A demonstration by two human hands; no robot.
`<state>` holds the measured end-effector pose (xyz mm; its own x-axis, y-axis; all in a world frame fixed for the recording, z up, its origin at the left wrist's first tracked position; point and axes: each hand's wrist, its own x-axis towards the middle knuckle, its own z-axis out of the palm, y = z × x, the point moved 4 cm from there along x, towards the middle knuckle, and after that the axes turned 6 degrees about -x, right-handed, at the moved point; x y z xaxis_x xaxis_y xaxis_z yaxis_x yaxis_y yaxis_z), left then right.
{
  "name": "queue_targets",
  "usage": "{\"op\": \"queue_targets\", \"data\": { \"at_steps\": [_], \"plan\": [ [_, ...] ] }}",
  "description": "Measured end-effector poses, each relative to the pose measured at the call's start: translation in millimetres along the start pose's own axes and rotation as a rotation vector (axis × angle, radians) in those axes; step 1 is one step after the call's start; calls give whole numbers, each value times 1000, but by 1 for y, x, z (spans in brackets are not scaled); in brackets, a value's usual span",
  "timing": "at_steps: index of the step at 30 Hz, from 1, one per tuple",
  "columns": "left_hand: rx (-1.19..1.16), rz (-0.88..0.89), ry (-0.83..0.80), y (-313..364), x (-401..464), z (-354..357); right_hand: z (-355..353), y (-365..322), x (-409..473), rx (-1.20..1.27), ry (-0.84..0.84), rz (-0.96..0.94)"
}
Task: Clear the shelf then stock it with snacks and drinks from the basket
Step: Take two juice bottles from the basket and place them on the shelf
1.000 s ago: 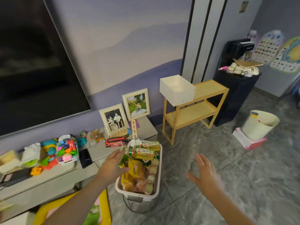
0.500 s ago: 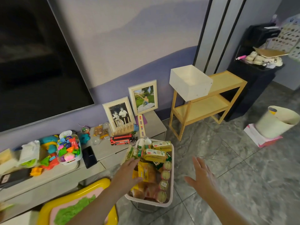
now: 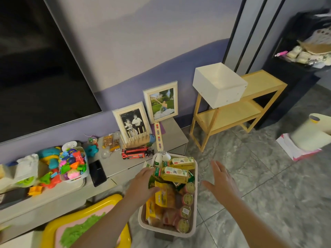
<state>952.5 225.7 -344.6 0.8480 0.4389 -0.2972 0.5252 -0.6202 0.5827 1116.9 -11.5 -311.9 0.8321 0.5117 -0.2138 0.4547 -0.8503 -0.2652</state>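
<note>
Reaching into the white basket of snacks and drinks, the left hand lies on the packets at its near left edge, thumb spread over a green and yellow wrapper; whether the fingers have closed on anything I cannot tell. The right hand hovers just right of the basket with fingers spread flat, holding nothing. The basket stands on the grey stone floor, packed with yellow drink cartons, small white bottles, bread packets and a row of round pudding cups along its right wall.

The wooden shelf stands well apart, against the wall beyond the basket. A white open box sits on the left end of its top board, overhanging the front; the lower board shows bare wood.

Just left of the basket runs a low grey desk crowded with two framed photos, a red toy bus, a tub of coloured toys, a black phone and snack bars. A yellow tray of green sand lies under the left forearm. To the right, a cream bin rests on a pink-edged box, and a black cabinet stands beside the shelf.
</note>
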Motion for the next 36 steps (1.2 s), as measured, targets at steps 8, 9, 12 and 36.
{"op": "queue_targets", "data": {
  "at_steps": [8,9,12,36],
  "plan": [
    [-23,-12,90,41,48,5,-36,23,61,16,25,-88],
    [-31,-24,109,46,53,8,-40,28,71,19,16,-101],
    [-63,-105,167,60,65,21,-44,42,103,-18,-17,-164],
    [-311,-512,432,-1,97,173,122,44,209,-37,-129,-567]
  ]
}}
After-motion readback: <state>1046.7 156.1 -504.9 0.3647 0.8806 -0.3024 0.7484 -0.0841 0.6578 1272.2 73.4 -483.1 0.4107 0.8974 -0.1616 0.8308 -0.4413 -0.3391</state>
